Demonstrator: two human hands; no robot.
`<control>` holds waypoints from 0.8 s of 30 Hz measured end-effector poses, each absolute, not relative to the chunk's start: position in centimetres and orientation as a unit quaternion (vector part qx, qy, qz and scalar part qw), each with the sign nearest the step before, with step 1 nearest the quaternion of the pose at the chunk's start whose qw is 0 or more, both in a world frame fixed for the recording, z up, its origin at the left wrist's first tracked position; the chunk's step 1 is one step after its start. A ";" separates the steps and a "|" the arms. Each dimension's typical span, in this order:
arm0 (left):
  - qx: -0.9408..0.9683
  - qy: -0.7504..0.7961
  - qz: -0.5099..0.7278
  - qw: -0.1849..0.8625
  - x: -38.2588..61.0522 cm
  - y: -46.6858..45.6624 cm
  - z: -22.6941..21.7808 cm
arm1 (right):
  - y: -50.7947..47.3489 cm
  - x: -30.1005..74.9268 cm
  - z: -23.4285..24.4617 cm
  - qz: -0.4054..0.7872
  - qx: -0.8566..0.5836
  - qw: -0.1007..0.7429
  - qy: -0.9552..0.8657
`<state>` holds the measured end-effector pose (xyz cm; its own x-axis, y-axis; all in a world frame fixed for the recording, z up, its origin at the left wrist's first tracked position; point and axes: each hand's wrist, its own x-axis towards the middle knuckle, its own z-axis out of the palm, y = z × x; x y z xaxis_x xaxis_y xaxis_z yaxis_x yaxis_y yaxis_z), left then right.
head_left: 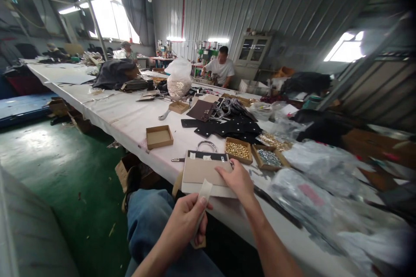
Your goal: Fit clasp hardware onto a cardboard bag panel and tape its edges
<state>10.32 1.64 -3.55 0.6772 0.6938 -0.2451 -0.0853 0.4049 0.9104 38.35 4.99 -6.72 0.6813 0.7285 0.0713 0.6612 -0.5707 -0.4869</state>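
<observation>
My left hand (186, 221) is closed round a pale strip of material (204, 194) that sticks up past my thumb, held over my jeans-clad knee. My right hand (238, 179) rests palm down on a stack of tan and white card pieces (201, 172) at the near edge of the long white table (130, 121), fingers curled at the stack's right edge. A black piece lies just behind the stack. Beyond my right hand stand a small box of gold studs (238, 150) and a box of silver hardware (269, 157).
An empty cardboard tray (159, 136) sits to the left. Black cut pieces (227, 127), a brown panel and clear plastic bags (318, 190) crowd the table's middle and right. A person in a white shirt (221, 68) works at the far end. Green floor lies left.
</observation>
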 end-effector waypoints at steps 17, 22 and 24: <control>0.539 0.334 0.275 0.723 12.6 3.9 -2.5 | 0.0 37.3 -1.6 0.227 -0.724 0.469 -0.452; 0.559 0.324 0.293 0.705 14.3 3.4 -3.4 | -1.0 36.1 -0.4 0.456 -0.595 0.498 -0.436; 0.568 0.325 0.281 0.702 14.8 3.2 -3.1 | -0.8 35.8 -0.5 0.467 -0.598 0.494 -0.425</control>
